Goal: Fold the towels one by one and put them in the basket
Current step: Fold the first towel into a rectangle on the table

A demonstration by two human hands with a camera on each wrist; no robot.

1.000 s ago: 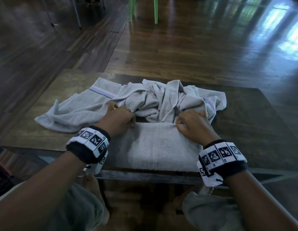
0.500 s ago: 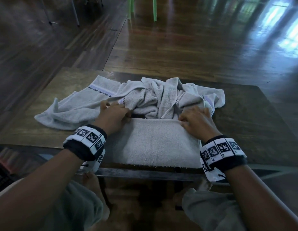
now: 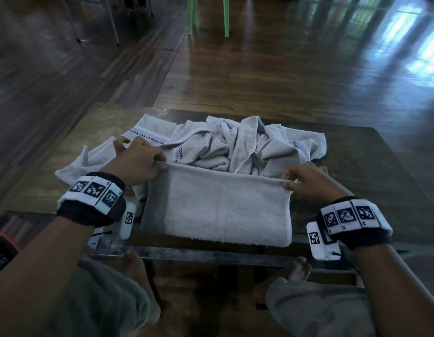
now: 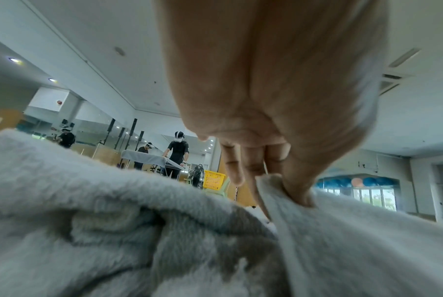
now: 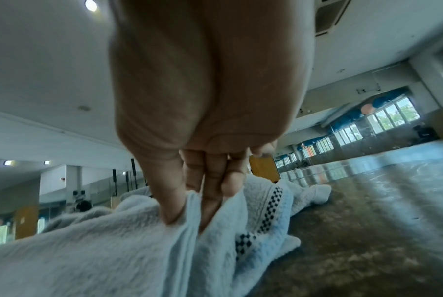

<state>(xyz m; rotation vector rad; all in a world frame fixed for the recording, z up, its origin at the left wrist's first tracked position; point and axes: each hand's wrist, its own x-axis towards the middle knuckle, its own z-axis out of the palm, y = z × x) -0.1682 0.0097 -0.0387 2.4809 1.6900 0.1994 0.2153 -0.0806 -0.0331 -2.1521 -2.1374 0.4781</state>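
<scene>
A: Item one, head view. We log the left hand (image 3: 135,161) and right hand (image 3: 306,182) each pinching a far corner of the folded towel (image 3: 216,207), that far edge lifted, the near edge lying on the table (image 3: 371,166) at its front. Behind it, touching, sits the pile (image 3: 235,144) of loose towels.

B: Wrist views add what we lack there. On the left wrist view, the thumb (image 4: 299,188) presses the towel's corner against the fingers; far off stand people at a draped table and a yellow basket (image 4: 213,179). On the right wrist view, thumb and fingers (image 5: 215,191) clamp the corner likewise.

A: Towel's look?

B: Pale grey terry, plain, folded to a rectangle, frayed along the near hem. The pile's towels carry a checked band (image 5: 255,227).

A: Writing?

B: We read none; the wristbands (image 3: 94,190) show only black-and-white square markers.
</scene>
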